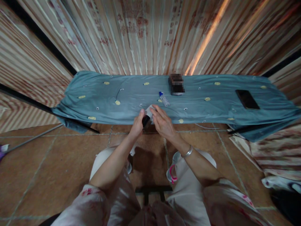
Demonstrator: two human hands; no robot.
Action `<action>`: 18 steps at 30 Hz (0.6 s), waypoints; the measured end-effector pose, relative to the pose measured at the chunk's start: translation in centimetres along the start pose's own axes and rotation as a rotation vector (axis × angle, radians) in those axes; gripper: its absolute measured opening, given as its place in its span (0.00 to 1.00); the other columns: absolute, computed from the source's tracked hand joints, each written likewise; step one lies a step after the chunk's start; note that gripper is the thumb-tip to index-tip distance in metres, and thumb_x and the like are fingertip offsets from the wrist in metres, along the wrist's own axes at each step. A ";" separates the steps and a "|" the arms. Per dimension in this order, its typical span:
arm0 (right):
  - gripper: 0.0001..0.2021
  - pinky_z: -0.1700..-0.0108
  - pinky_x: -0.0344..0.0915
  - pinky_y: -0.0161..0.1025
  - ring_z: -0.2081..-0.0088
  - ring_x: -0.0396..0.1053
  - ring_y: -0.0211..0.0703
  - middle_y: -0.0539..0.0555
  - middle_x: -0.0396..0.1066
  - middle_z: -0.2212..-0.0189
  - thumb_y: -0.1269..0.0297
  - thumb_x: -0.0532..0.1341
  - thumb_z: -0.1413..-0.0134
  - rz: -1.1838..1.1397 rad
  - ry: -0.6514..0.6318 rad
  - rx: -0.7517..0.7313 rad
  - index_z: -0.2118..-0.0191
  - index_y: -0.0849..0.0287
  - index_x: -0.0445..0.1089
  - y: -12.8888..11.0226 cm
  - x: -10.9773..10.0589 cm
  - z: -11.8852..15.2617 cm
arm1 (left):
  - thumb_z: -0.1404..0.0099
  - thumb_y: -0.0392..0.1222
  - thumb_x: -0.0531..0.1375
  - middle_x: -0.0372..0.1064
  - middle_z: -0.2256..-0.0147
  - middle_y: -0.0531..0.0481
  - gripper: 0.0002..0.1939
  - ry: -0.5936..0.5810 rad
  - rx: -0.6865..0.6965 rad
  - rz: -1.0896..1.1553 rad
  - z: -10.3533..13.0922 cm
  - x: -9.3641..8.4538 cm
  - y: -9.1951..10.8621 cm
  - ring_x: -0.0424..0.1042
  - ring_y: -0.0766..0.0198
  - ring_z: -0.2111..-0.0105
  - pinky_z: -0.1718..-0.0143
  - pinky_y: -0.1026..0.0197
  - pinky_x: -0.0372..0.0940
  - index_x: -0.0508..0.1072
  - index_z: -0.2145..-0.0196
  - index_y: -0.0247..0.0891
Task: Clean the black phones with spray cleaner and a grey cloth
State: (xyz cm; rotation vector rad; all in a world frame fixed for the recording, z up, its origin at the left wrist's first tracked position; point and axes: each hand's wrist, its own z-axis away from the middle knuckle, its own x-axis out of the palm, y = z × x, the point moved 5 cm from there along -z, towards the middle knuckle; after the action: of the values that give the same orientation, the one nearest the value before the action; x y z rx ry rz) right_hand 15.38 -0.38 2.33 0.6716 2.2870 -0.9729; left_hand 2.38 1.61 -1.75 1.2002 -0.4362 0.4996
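The left hand (137,125) is curled closed around a small black object (146,121), thumb up along its side. The right hand (164,123), its fingers partly bent and close together, pinches a white cloth (149,110) against the object's upper end. Both hands meet at the near edge of the tabletop (127,110), which is draped in blue-green fabric, nearer the wearer than the blue-capped bottle (165,99) and slightly left of it. The bottle, clear below its cap, lies on its side. Just beyond it and to the right stands a dark, pixelated item (176,85); well to its right lies a black phone (247,99). Behind the bottle hangs a striped curtain (141,40).
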 end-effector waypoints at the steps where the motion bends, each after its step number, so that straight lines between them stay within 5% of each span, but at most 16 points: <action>1: 0.22 0.33 0.62 0.53 0.35 0.63 0.49 0.63 0.65 0.37 0.65 0.46 0.30 -0.016 0.004 0.013 0.36 0.59 0.64 0.1 -0.1 0.0 | 0.36 0.54 0.63 0.80 0.65 0.47 0.19 -0.003 0.003 -0.013 0.0 0.1 0.1 0.77 0.59 0.58 0.55 0.63 0.67 0.79 0.58 0.35; 15: 0.23 0.34 0.62 0.51 0.38 0.67 0.48 0.62 0.69 0.40 0.63 0.49 0.31 -0.110 0.017 0.106 0.35 0.61 0.62 1.4 0.4 0.0 | 0.33 0.50 0.60 0.77 0.73 0.50 0.15 -0.015 -0.059 -0.043 0.6 0.7 1.2 0.74 0.66 0.74 0.69 0.65 0.66 0.79 0.66 0.35; 18: 0.23 0.34 0.62 0.51 0.37 0.66 0.48 0.62 0.68 0.39 0.62 0.49 0.31 -0.141 0.025 0.145 0.34 0.61 0.61 1.6 0.8 0.1 | 0.33 0.47 0.60 0.77 0.73 0.50 0.13 -0.001 -0.067 -0.018 0.4 0.7 1.1 0.74 0.66 0.73 0.67 0.65 0.67 0.79 0.66 0.35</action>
State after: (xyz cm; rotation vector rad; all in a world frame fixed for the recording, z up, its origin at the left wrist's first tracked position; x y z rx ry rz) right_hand 15.82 0.68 0.96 0.5903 2.3274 -1.2125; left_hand 2.29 1.60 -0.39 1.1388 -0.4389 0.4656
